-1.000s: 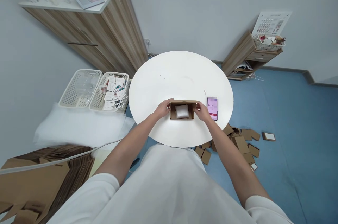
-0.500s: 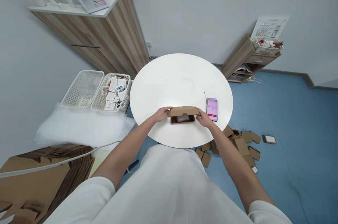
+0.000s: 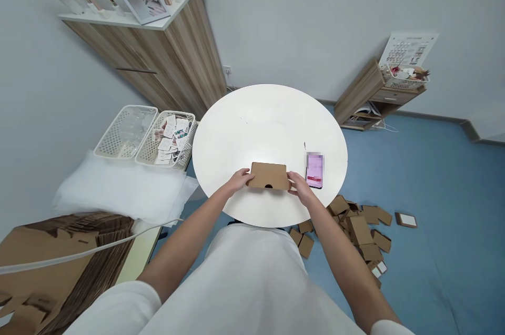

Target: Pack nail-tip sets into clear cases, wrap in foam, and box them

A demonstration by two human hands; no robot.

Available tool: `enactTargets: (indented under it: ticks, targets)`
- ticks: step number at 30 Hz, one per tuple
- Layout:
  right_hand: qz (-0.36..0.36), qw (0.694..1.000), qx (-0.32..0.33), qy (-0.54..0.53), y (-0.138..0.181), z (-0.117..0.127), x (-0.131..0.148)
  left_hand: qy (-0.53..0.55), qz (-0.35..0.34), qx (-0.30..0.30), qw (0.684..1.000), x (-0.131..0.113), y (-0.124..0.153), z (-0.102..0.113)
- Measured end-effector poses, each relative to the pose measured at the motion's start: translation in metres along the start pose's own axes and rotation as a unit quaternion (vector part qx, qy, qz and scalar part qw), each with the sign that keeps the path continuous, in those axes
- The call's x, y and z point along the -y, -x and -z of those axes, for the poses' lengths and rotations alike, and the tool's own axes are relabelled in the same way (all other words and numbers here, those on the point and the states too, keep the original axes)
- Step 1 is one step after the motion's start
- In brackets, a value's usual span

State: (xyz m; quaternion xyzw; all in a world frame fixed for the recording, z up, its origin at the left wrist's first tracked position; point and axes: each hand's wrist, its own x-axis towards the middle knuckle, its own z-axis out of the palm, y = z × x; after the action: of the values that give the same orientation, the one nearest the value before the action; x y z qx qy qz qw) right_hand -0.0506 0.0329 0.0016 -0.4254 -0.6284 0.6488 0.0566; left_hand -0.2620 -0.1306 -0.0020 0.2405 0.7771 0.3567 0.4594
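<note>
A small brown cardboard box [image 3: 269, 175] is held between my two hands over the front of the round white table [image 3: 268, 114]. Its lid is down, with a dark half-round notch at the near edge, so the contents are hidden. My left hand [image 3: 239, 181] grips the left end, fingers on its side. At the right end, my right hand [image 3: 300, 186] has its thumb and fingers closed on the box. Just right of that hand lies a phone [image 3: 314, 169] with a pink screen, part of it blurred out.
Left of the table stand two white baskets, one with clear plastic [image 3: 128, 127], one with cards [image 3: 171, 138]. White foam sheets [image 3: 122, 188] and stacked flat cardboard [image 3: 47, 256] lie nearer. Several brown boxes [image 3: 359, 230] litter the blue floor. Wooden cabinets stand behind [image 3: 189, 46].
The box's lid, partly raised before with a greyish item visible inside, has come down shut. Both hands stay at the box ends. The view has shifted slightly.
</note>
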Motion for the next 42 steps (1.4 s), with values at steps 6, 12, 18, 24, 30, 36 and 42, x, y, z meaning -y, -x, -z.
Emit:
enactTargets:
  ticks: [6,12,18,24,30,36,42]
  targets:
    - [0.000,0.998,-0.066,-0.018,-0.003,-0.017,-0.016,-0.062,-0.001,-0.044,0.997,0.012,0.004,-0.018]
    - [0.075,0.992,-0.080,0.060,0.004,-0.014,-0.036,-0.155,-0.042,-0.149,0.976,0.014,0.014,-0.033]
    - [0.144,0.969,-0.087,0.182,0.020,-0.024,-0.046,-0.230,-0.087,-0.207,0.947,0.017,0.023,-0.042]
    - [0.139,0.969,-0.101,0.175,0.021,-0.037,-0.055,-0.238,-0.112,-0.180,0.948,0.026,0.020,-0.037]
    - [0.122,0.963,-0.136,0.197,0.015,-0.042,-0.045,-0.219,-0.116,-0.156,0.956,0.030,0.017,-0.029]
    - [0.098,0.968,-0.169,0.157,0.020,-0.057,-0.021,-0.154,-0.118,-0.152,0.969,0.028,0.021,-0.010]
    - [0.079,0.969,-0.205,0.110,0.021,-0.073,0.010,-0.084,-0.112,-0.149,0.979,0.021,0.020,0.020]
